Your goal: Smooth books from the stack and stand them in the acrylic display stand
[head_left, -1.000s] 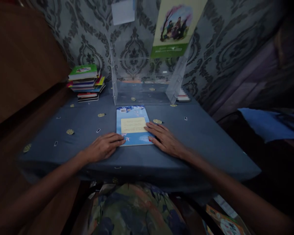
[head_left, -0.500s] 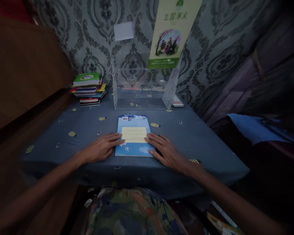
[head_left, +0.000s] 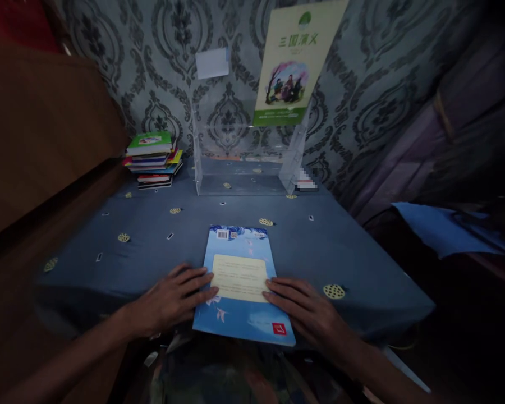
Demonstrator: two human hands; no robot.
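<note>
At the front edge of the tabletop [head_left: 320, 247], a blue book [head_left: 240, 280] lies between the person's two hands, its near end reaching over the edge and its barcode end pointing toward the wall. Half a second ago the whole book rested farther in, close to the clear stand [head_left: 293, 163]; now it is nearer the body, slightly turned, with a wider strip of cloth between it and the stand. Both hands have come back with it. The left hand [head_left: 168, 300] lays its fingers over the left side of the cover, the right hand [head_left: 313, 308] over the right side. Neither thumb can be made out, so one cannot tell whether either grip closes around the book or only presses on it. A red mark [head_left: 279, 329] at the near right corner, covered in the previous frame, now shows. The stack of books [head_left: 154, 160] at the back left keeps its place on the cloth.
</note>
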